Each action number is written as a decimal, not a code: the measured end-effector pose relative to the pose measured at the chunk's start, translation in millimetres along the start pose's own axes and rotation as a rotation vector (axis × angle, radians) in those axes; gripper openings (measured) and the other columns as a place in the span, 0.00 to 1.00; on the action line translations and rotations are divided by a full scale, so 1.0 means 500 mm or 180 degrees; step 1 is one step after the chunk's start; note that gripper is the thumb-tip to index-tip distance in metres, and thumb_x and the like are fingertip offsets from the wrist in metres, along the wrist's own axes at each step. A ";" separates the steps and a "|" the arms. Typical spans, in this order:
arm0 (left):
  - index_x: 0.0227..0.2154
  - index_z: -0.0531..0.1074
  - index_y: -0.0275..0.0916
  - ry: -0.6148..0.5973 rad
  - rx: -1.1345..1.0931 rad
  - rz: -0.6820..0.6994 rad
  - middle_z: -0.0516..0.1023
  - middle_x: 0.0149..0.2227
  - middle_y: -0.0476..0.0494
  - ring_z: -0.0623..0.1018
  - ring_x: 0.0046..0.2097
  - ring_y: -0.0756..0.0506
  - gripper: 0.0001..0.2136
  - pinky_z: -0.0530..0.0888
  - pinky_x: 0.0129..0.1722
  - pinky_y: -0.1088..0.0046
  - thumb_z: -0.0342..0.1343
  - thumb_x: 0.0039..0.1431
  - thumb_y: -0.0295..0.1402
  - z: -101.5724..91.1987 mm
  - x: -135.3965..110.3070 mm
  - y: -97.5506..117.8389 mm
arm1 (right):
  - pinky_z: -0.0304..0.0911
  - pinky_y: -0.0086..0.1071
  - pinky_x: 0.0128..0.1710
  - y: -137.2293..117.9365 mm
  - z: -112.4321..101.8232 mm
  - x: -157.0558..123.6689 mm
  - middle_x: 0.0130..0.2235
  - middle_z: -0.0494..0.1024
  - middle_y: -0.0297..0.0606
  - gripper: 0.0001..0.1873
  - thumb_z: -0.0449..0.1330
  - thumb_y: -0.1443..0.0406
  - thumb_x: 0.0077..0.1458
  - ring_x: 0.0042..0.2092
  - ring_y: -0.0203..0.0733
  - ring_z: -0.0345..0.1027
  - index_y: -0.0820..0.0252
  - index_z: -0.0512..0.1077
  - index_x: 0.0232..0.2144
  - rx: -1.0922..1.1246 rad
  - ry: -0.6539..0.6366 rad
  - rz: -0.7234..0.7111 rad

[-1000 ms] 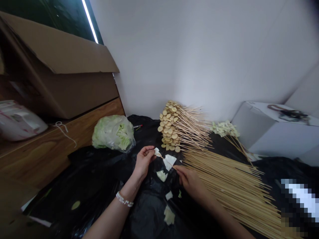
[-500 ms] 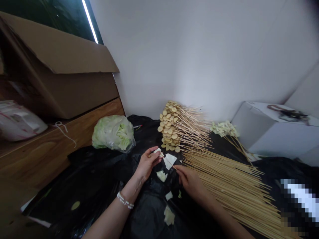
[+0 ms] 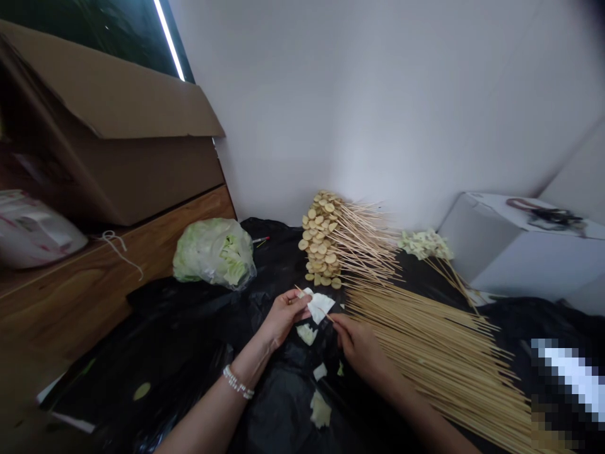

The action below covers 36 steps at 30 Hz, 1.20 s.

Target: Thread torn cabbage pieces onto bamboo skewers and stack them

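Note:
My left hand is closed in a pinch on pale cabbage pieces threaded on a thin bamboo skewer, whose tip sticks out past my fingers. My right hand grips the skewer's other end, just right of the pieces. Loose cabbage pieces lie on the black plastic sheet under and in front of my hands. A bracelet of white beads sits on my left wrist.
A bagged cabbage head lies at the left. Behind my hands is a pile of skewers with round yellow slices, cabbage skewers and a big heap of bare skewers. A cardboard box stands on a wooden ledge; a white box at the right.
My left hand has slid its small cabbage piece down the skewer toward the larger piece, so the two now sit together and the skewer tip shows past my fingers. My right hand barely moved.

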<state>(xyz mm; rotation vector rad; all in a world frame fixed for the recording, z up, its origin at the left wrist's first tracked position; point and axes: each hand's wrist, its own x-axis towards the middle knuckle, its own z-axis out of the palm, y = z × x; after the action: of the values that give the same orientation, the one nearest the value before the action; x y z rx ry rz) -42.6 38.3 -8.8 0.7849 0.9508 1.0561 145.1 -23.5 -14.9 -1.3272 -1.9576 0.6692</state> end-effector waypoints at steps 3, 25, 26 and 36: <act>0.26 0.74 0.35 -0.0013 0.0108 0.0109 0.77 0.26 0.47 0.76 0.28 0.52 0.17 0.74 0.33 0.76 0.72 0.38 0.41 -0.001 0.002 0.002 | 0.60 0.29 0.33 0.000 -0.004 0.001 0.31 0.78 0.38 0.19 0.46 0.66 0.63 0.30 0.39 0.69 0.58 0.75 0.45 0.0009 0.0048 -0.0020; 0.35 0.76 0.42 -0.0938 0.4274 0.0881 0.76 0.32 0.51 0.73 0.36 0.46 0.17 0.64 0.35 0.73 0.67 0.38 0.37 -0.046 -0.010 0.025 | 0.58 0.28 0.29 0.037 -0.005 0.005 0.24 0.73 0.35 0.18 0.46 0.63 0.63 0.25 0.38 0.67 0.61 0.75 0.43 0.0002 0.0415 -0.0025; 0.36 0.76 0.42 -0.0956 0.4193 0.0883 0.76 0.31 0.51 0.73 0.36 0.46 0.17 0.65 0.34 0.74 0.67 0.39 0.37 -0.046 -0.010 0.024 | 0.58 0.28 0.29 0.037 -0.005 0.004 0.24 0.73 0.35 0.18 0.46 0.63 0.63 0.25 0.38 0.67 0.61 0.75 0.43 0.0008 0.0407 -0.0015; 0.28 0.75 0.37 0.0118 0.1968 0.1036 0.76 0.30 0.46 0.74 0.31 0.48 0.11 0.73 0.31 0.72 0.65 0.45 0.38 -0.052 0.022 0.021 | 0.58 0.28 0.29 0.029 -0.010 0.003 0.23 0.72 0.33 0.18 0.46 0.63 0.63 0.25 0.37 0.66 0.61 0.75 0.44 0.0059 0.0377 0.0005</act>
<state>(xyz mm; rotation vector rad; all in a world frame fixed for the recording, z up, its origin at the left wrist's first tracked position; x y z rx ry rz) -68.2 54.3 -12.6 1.4716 1.2288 1.0616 157.0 -16.8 -21.7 -1.3269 -1.8517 0.5944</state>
